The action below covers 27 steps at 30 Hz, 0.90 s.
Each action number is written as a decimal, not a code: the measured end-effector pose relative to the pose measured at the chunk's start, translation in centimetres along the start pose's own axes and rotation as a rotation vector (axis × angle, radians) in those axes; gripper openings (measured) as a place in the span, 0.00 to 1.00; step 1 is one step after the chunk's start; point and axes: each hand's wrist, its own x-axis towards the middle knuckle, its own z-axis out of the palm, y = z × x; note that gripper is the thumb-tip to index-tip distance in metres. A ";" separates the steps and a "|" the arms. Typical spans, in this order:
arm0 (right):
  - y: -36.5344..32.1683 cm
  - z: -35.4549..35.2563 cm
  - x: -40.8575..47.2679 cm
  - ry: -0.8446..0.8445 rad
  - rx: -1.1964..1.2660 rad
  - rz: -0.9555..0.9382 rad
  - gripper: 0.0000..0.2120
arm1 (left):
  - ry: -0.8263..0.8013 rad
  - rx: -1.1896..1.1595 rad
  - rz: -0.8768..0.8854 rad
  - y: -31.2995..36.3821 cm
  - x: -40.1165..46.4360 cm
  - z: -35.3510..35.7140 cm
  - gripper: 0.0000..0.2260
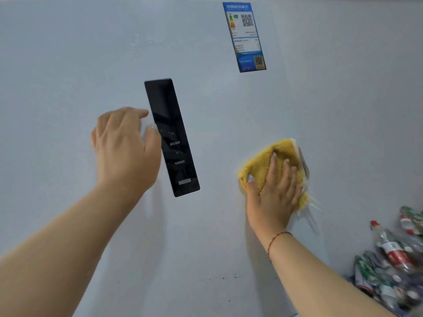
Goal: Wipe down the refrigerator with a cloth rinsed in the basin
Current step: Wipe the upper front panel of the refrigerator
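Right hand (275,181), fingers spread flat, presses the folded yellow microfibre cloth (272,161) against the pale grey refrigerator door (91,65); even overlapping strokes suit, while the loosely open left hand (124,145) steadies.

A heap of crushed, clear plastic bottles with red and green labels (389,264) fills the lower right corner. The light is soft and even.

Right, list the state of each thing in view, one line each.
yellow cloth: bunched, pressed flat against the refrigerator door.
right hand: fingers straight, pressing the cloth to the door.
left hand: loosely curled, holding nothing, beside the control panel.
control panel: dark, faint symbols showing.
refrigerator door: shut, a few small dark specks low down.
energy label: stuck on, upper right.
bottles: piled at lower right.
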 end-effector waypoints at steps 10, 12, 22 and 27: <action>-9.3 1.3 -10.1 -0.148 -0.010 -0.614 0.35 | -0.014 0.026 0.007 -2.1 -1.8 -2.6 0.19; -9.0 1.6 -11.2 -0.175 -0.020 -0.829 0.34 | -0.015 0.020 0.006 -2.3 -1.9 -2.7 0.18; 0.6 0.2 -5.3 -0.114 -0.232 -1.257 0.30 | -0.016 -0.007 0.009 -2.5 -2.9 -3.0 0.17; 5.9 -0.1 -5.2 -0.035 -0.254 -0.595 0.32 | -0.033 0.031 0.005 -4.0 -3.5 -4.6 0.17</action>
